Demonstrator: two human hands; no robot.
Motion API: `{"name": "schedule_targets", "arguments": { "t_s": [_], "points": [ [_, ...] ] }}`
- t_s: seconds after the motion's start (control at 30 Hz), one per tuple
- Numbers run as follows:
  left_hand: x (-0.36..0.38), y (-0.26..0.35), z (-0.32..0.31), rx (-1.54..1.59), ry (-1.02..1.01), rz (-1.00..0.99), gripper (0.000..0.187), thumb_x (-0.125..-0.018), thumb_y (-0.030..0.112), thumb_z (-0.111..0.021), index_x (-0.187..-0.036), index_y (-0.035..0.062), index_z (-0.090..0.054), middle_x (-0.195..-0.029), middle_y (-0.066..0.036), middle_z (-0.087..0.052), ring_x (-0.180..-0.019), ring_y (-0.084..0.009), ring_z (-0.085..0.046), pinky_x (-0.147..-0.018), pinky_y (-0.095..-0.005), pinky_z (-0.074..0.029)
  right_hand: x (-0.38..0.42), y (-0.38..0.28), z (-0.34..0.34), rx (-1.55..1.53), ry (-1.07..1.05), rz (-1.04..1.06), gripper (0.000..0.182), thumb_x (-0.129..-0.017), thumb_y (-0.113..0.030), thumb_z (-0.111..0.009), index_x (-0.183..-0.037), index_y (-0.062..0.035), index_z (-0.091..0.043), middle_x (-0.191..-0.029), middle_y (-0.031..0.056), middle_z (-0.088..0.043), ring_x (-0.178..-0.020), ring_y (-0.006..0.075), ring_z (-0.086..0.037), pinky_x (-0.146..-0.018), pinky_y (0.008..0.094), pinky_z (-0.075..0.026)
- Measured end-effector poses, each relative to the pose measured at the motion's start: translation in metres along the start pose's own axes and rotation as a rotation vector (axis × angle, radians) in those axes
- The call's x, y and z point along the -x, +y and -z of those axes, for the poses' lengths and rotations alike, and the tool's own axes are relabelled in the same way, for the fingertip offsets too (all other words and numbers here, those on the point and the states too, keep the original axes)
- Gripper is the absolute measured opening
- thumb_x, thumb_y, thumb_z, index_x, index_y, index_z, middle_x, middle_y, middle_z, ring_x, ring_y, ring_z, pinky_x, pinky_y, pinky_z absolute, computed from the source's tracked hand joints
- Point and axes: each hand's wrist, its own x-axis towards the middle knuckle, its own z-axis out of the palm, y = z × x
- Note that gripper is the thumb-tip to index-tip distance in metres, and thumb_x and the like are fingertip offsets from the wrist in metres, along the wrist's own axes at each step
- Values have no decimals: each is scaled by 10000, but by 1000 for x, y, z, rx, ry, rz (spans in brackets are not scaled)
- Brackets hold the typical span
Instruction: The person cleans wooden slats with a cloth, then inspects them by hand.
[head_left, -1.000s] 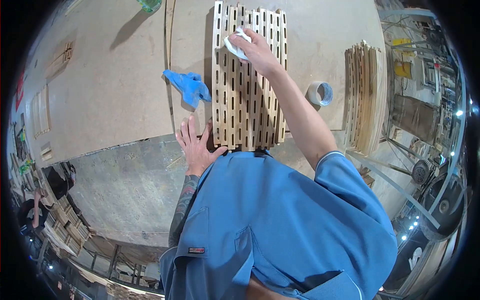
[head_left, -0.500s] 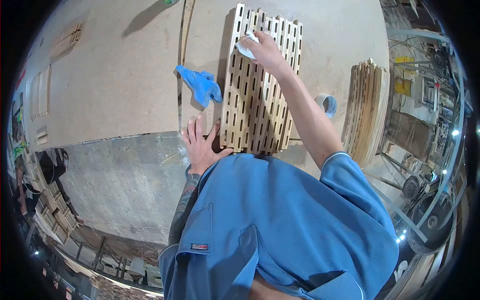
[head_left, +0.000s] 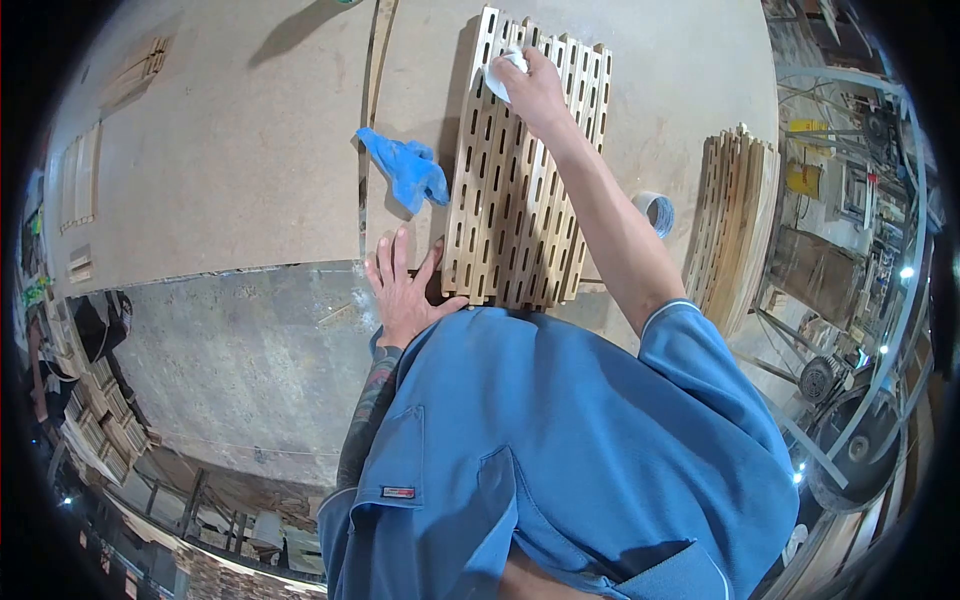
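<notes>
Several slotted wooden strips (head_left: 510,190) lie side by side on the table, reaching from my body toward its far part. My right hand (head_left: 533,92) is closed on a white cloth (head_left: 507,72), pressed to the strips near their far end. At the near left corner of the strips, my left hand (head_left: 405,292) is spread, its fingers apart, with the thumb at the strips' end. A crumpled blue cloth (head_left: 408,172) lies just left of the strips.
Right of my forearm stands a roll of tape (head_left: 655,212). A stack of wooden strips (head_left: 735,220) lies at the table's right edge (head_left: 777,60). Small wooden pieces (head_left: 82,185) are at the far left. Machinery with a dark wheel (head_left: 858,448) stands beyond the right side.
My right hand has moved slightly farther away and to the right with the white cloth. My left hand has stayed in nearly the same place.
</notes>
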Motion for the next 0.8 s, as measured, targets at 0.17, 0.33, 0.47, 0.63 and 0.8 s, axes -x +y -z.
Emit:
{"name": "schedule_targets", "arguments": {
  "t_s": [0.17, 0.33, 0.47, 0.63, 0.8],
  "points": [
    [0, -1, -3, 25, 12, 1, 1016, -728, 920, -485, -1515, 277, -458, -1661, -191, -99, -1520, -431, -1, -1156, -689, 42, -6, -2, 1, -50, 52, 27, 320, -904, -216, -652, -1083, 49, -632, -928, 158, -684, -816, 205, -652, -720, 363, -531],
    [0, -1, -2, 38, 17, -2, 998, -729, 909, -503, -1506, 284, -472, -1661, -188, -98, -1523, -425, 6, -1157, -688, 49, -20, 0, 0, 57, 77, 29, 344, -888, -224, -654, -1090, 53, -633, -982, 200, -700, -894, 281, -680, -806, 398, -531],
    [1, -1, -4, 37, 20, 5, 987, -728, 910, -502, -1502, 298, -477, -1662, -185, -109, -1522, -429, -13, -1157, -688, 42, -43, 20, -4, 143, 53, 51, 367, -914, -247, -647, -1143, 38, -617, -966, 156, -676, -827, 229, -650, -664, 359, -525],
    [1, -1, -3, 32, 11, 8, 979, -729, 913, -497, -1503, 313, -474, -1663, -183, -120, -1522, -431, -32, -1155, -691, 27, -56, 15, -3, 173, 105, 143, 379, -939, -257, -644, -1177, 33, -586, -927, 122, -654, -740, 170, -619, -547, 320, -501],
    [1, -1, -4, 45, 24, 5, 984, -723, 919, -493, -1506, 323, -467, -1664, -181, -115, -1523, -429, -28, -1155, -691, 27, -63, 9, 3, 117, 123, 125, 387, -938, -258, -646, -1176, 38, -564, -908, 116, -652, -670, 156, -602, -533, 318, -488]
  ]
}}
